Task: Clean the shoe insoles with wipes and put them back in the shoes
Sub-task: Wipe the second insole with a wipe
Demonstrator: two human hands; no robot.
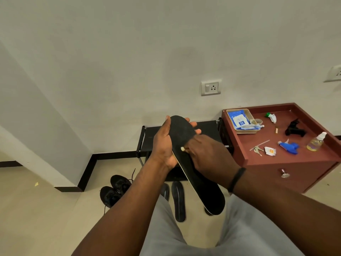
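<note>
My left hand holds a long black insole from behind, thumb along its left edge and fingertips showing past its right edge. My right hand presses a small balled-up white wipe against the middle of the insole, fingers curled round it. The insole's lower end hangs over my lap. Another dark insole lies on the floor between my knees, with part of one more beside it. A pair of black laced shoes sits on the floor to the left.
A red-brown cabinet stands at the right; its top carries a tray with a blue wipes pack, keys, a blue sprayer, a small spray bottle and a black object. A black rack stands against the wall behind my hands.
</note>
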